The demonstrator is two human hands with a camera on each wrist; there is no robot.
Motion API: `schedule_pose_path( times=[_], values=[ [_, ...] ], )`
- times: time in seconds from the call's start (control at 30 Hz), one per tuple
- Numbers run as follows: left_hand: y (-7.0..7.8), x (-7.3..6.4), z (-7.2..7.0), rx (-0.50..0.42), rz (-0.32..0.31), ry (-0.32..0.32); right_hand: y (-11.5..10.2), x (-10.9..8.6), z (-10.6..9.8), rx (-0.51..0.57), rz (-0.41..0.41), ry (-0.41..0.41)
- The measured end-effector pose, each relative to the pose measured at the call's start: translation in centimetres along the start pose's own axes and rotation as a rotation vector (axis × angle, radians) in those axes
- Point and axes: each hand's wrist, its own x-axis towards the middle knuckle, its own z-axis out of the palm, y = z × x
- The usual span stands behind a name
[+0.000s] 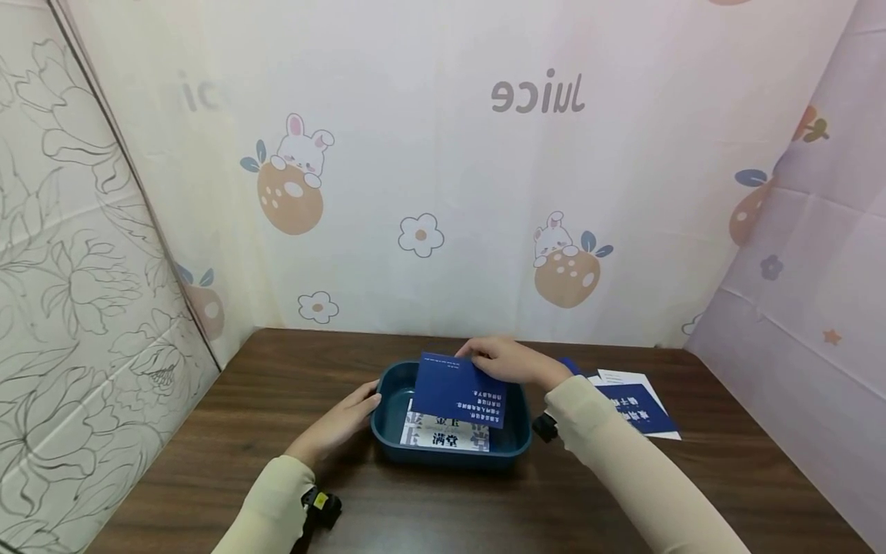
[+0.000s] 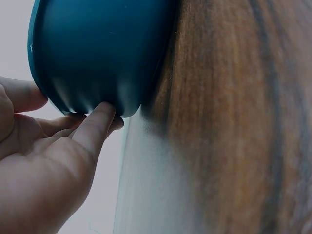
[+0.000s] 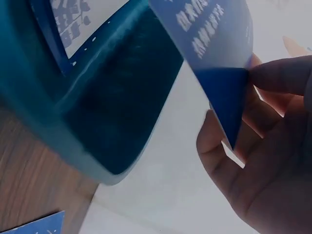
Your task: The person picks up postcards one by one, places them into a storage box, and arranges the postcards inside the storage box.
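My right hand (image 1: 501, 360) pinches a dark blue card (image 1: 457, 388) with white printed characters by its edge. It holds this card over a teal plastic basin (image 1: 450, 459). Inside the basin lies a white card (image 1: 443, 432) with dark characters, partly covered by the blue one in the head view. At the basin's left end, my left hand (image 1: 339, 423) grips the rim, thumb at the edge and fingers against the outer wall. The left wrist view shows those fingers (image 2: 97, 126) touching the teal wall. The right thumb (image 3: 280, 75) presses on the blue card in the right wrist view.
Right of the basin, several blue and white cards (image 1: 640, 408) lie overlapping on the brown wooden table (image 1: 277, 385), partly behind my right forearm. Patterned curtains (image 1: 429, 154) hang along the table's back and sides.
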Motion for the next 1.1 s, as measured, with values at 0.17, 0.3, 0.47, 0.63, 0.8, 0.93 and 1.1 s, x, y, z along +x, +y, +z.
schedule_pose_path(
  times=[0.17, 0.3, 0.47, 0.63, 0.8, 0.93, 1.1],
  values=[
    [0.0, -0.1, -0.1, 0.008, -0.004, 0.003, -0.3, 0.8, 0.3, -0.051, 0.047, -0.088],
    [-0.1, -0.2, -0.1, 0.020, -0.012, 0.006, -0.4, 1.5, 0.6, -0.085, 0.051, -0.167],
    [-0.1, 0.0, 0.0, 0.011, -0.001, -0.001, -0.4, 2.0, 0.8, -0.110, 0.048, -0.227],
    [-0.2, 0.1, -0.1, 0.009, 0.009, -0.011, -0.3, 2.3, 1.0, -0.114, 0.050, -0.268],
    [-0.2, 0.1, -0.1, 0.014, 0.020, -0.017, -0.8, 2.6, 1.2, -0.136, 0.056, -0.305],
    [-0.2, 0.0, -0.1, 0.042, 0.025, -0.008, -0.8, 2.8, 1.3, -0.156, 0.068, -0.332],
    [-0.1, 0.0, 0.1, 0.040, 0.023, 0.001, -0.9, 2.7, 1.6, -0.146, 0.109, -0.372]
  ],
)
